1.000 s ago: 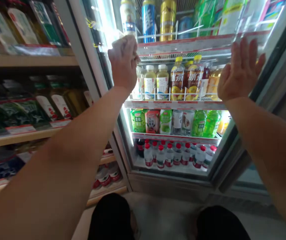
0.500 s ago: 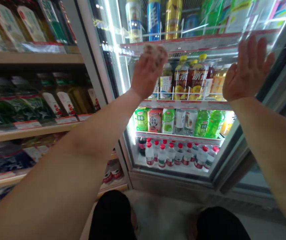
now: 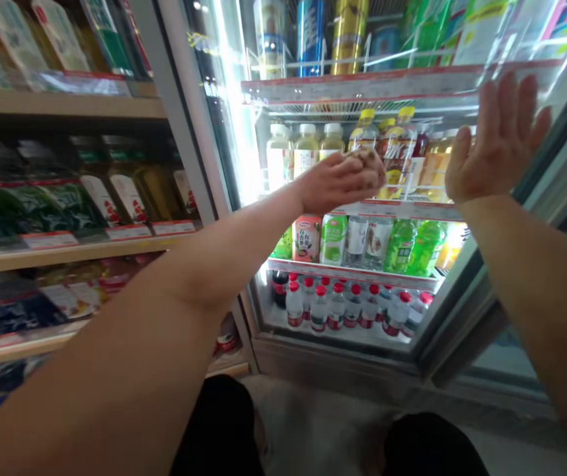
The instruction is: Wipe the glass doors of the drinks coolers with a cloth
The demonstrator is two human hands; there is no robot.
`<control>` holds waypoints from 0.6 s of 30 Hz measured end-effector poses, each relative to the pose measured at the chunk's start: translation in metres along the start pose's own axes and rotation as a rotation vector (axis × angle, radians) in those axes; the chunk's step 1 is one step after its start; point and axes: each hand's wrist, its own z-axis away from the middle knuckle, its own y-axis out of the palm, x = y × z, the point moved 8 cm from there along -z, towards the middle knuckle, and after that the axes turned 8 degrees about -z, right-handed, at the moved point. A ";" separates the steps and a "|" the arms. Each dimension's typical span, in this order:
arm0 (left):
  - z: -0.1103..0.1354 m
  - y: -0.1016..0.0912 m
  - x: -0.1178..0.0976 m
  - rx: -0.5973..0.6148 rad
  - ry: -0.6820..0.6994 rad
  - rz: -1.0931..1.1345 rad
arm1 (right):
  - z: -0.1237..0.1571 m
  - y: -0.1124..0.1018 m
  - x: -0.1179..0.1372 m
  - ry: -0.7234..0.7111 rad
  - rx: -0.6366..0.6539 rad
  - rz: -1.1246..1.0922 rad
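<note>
In the middle of the head view, my left hand (image 3: 336, 182) is closed on a crumpled, pale brownish cloth (image 3: 367, 158). It is at the glass door of a lit drinks cooler (image 3: 308, 349), in front of the tea bottles (image 3: 397, 155) with yellow caps. My fingers partly cover the cloth. Farther right, my right hand (image 3: 494, 149) is open, palm toward the glass and fingers pointing up. It looks flat on the door, near the door's right side, and holds nothing.
Behind the glass are tall cans (image 3: 310, 36), green bottles (image 3: 402, 246) and small red-capped bottles (image 3: 319, 309). At left stands a wooden shelf unit (image 3: 65, 106) with bottled drinks. My knees (image 3: 221, 423) are low in view, above the grey floor (image 3: 313, 423).
My left hand has moved down and to the right across the glass with the cloth, uncovering the white-capped bottles. My right hand stays at nearly the same spot.
</note>
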 end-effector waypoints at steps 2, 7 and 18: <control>-0.003 0.002 -0.009 0.027 0.160 -0.039 | 0.000 0.001 -0.001 -0.003 0.004 0.014; -0.013 -0.032 0.046 -0.277 -0.363 -0.199 | -0.001 0.004 -0.002 0.019 0.045 0.065; -0.014 -0.023 0.030 -0.179 -0.259 -0.213 | 0.003 -0.003 0.008 0.005 0.018 0.074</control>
